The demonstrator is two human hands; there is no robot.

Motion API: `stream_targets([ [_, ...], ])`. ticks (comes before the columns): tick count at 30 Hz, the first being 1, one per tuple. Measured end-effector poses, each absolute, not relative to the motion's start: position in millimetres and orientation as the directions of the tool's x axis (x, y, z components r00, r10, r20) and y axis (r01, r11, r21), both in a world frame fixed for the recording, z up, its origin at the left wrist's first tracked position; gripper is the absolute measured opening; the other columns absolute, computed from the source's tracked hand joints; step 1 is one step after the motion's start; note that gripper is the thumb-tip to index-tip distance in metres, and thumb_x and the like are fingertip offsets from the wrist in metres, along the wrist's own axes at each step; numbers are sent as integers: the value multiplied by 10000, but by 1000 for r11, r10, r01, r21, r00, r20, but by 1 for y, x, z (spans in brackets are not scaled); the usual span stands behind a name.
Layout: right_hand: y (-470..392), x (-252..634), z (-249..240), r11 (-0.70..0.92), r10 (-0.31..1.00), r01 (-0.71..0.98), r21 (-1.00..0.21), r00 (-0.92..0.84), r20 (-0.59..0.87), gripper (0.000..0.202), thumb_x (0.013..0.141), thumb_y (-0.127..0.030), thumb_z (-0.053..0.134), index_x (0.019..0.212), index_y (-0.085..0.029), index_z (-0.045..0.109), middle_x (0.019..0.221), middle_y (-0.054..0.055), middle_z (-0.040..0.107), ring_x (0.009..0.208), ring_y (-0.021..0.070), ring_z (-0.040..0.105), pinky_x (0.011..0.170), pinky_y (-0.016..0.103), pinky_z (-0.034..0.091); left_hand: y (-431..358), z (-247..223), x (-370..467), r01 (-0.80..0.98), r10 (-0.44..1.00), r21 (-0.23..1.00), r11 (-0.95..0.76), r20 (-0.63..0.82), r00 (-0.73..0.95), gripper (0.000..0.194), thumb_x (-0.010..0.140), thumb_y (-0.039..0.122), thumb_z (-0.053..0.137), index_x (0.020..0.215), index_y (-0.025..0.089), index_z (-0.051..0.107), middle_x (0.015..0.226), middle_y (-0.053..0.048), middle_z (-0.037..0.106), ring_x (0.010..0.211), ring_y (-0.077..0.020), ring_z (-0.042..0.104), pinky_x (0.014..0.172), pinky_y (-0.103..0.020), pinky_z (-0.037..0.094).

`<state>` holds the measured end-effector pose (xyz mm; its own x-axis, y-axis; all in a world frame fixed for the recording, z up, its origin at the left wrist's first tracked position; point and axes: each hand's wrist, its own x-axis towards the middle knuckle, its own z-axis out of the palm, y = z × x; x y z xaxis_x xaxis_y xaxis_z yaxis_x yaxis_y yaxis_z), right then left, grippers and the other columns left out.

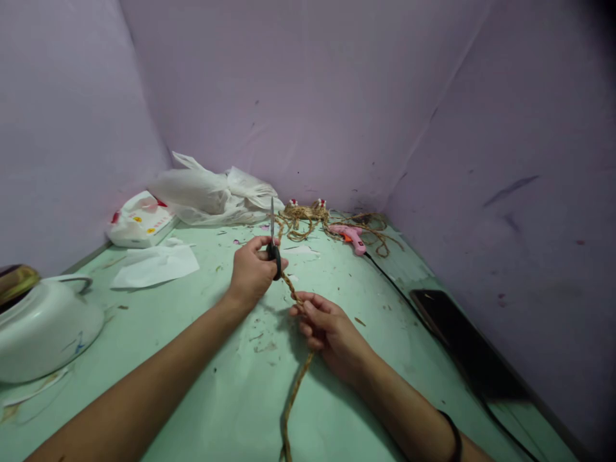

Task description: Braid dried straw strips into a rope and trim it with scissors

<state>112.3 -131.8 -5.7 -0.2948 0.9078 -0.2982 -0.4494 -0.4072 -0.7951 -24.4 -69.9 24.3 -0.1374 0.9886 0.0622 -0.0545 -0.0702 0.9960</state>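
My left hand is closed around a pair of scissors with black handles, the blades pointing up and away from me. A braided jute rope passes right beside the scissors; whether the left fingers also grip it is hard to see. Lower and to the right, my right hand pinches the same rope between thumb and fingers. From under that hand the rope's tail runs down toward me over the table. Beyond the scissors the rope leads toward a coil of jute rope with small red and white pieces on top.
A pink glue gun lies at the back right, its black cord running past a dark phone. White plastic bags, a white box and a tissue are at the back left. Nearer left stands a white enamel pot.
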Motion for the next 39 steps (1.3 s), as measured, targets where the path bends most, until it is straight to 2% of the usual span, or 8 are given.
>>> stream_targets([
  [5, -136, 105, -11, -349, 930, -334, -875, -239, -280, 259, 613, -311, 713, 748, -112, 614, 555, -21, 535, 418, 34, 418, 372, 158, 314, -75, 22, -27, 463, 911, 856, -227, 356, -211, 316, 616, 190, 563, 932, 185, 566, 669, 18, 616, 630, -127, 563, 607, -226, 419],
  [8, -140, 104, -10, -373, 902, -325, -869, -344, -259, 281, 617, -334, 711, 750, -102, 623, 557, -7, 570, 402, 43, 458, 379, 167, 356, -77, 9, -22, 592, 926, 780, -203, 349, -144, 291, 638, 172, 518, 924, 198, 569, 721, 4, 630, 660, -136, 570, 627, -235, 414],
  [13, -139, 105, -8, -392, 894, -393, -832, -375, -245, 284, 604, -295, 727, 792, -99, 642, 573, -4, 586, 415, 49, 491, 408, 174, 405, -70, -5, -26, 659, 973, 740, -135, 223, -51, 228, 670, 232, 514, 886, 190, 573, 763, -25, 644, 661, -147, 573, 596, -237, 401],
  [18, -129, 114, -8, -373, 928, -459, -806, -187, -323, 258, 598, -256, 730, 785, -105, 636, 604, 12, 610, 452, 55, 515, 430, 167, 422, -77, 14, -53, 776, 974, 601, -191, 211, 76, 344, 700, 486, 500, 892, 207, 559, 719, -4, 626, 623, -152, 560, 569, -238, 382],
  [22, -122, 123, -2, -352, 935, -438, -827, -117, -335, 218, 610, -234, 710, 768, -109, 628, 640, 28, 626, 431, 51, 500, 379, 156, 375, -99, 23, -60, 811, 909, 410, -417, 174, 380, 329, 724, 360, 472, 1022, 236, 537, 783, 4, 637, 679, -159, 575, 611, -243, 384],
  [25, -121, 127, 4, -337, 941, -430, -837, -121, -316, 188, 595, -201, 704, 742, -113, 628, 635, 20, 616, 410, 37, 465, 366, 151, 347, -109, 23, -56, 792, 841, 284, -540, 180, 510, 409, 701, 247, 447, 1105, 241, 514, 901, -32, 638, 814, -186, 580, 687, -260, 391],
  [31, -123, 127, 8, -278, 960, -377, -884, -137, -243, 148, 567, -153, 676, 703, -103, 646, 643, 15, 616, 436, 21, 449, 403, 145, 328, -109, 23, -54, 816, 815, 72, -573, 156, 558, 519, 706, 272, 430, 1222, 216, 436, 937, -73, 608, 841, -240, 569, 689, -327, 404],
  [39, -123, 127, 8, -276, 961, -290, -917, -115, -253, 193, 543, -164, 666, 723, -94, 670, 614, 33, 640, 439, 47, 472, 377, 160, 288, -110, 23, -58, 784, 774, -18, -620, 147, 615, 561, 695, 261, 441, 1252, 199, 406, 961, -80, 586, 840, -242, 568, 695, -345, 417],
])
